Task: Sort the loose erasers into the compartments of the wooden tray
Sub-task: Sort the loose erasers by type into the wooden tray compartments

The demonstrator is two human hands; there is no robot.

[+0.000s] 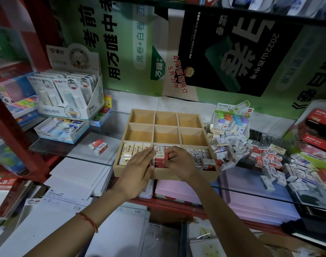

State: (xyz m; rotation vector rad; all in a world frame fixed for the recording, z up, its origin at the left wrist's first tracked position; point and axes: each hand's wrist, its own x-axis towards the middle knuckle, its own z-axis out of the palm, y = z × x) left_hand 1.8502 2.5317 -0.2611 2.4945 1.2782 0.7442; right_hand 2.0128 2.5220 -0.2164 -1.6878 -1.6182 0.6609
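Left hand (139,162), fingers straight, braces the eraser row (159,164) in the wooden tray's (209,175) near-middle compartment so right hand (178,160), pinching a red eraser (161,156), can seat it.

Left hand (138,164) flat — right hand (180,161) pinches red eraser (160,156).

place: stationery shop | evidence: boxed correction-tape display (69,93), exam-book posters (232,52), glass counter (95,151), loose erasers (260,154)
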